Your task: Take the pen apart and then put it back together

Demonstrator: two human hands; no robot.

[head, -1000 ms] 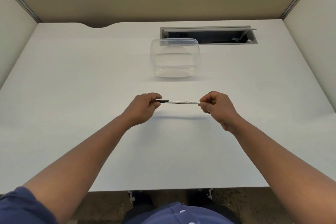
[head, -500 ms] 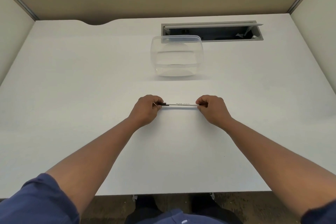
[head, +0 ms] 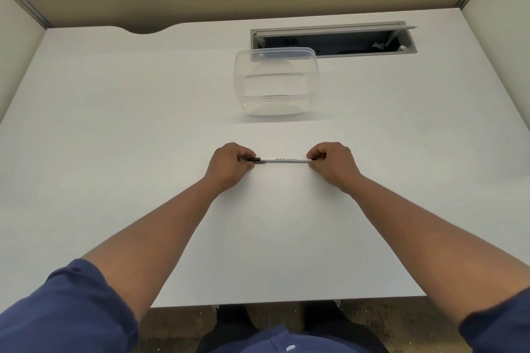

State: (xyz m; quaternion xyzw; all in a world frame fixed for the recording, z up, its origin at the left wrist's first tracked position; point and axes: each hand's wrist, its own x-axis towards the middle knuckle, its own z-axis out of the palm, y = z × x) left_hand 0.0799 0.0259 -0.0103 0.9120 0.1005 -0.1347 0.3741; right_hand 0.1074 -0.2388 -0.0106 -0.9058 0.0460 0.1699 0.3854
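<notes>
A clear plastic tub (head: 276, 82) (lid on) sits on the white desk (head: 114, 123).

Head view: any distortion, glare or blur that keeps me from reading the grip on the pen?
Head view: wide-angle bend curves the desk edges; light is soft and even, no glare; the pen is sharp, its print too small to read; left hand and right hand hide both pen ends.

A white worktop (head: 114, 152) stretches out in front of me, walled in by beige partitions on three sides. A clear plastic container (head: 276, 82) with its lid on sits on it toward the back, just right of centre. Behind that, a grey cable hatch (head: 334, 39) set into the worktop stands open. The back edge has a shallow curved notch at the left.
</notes>
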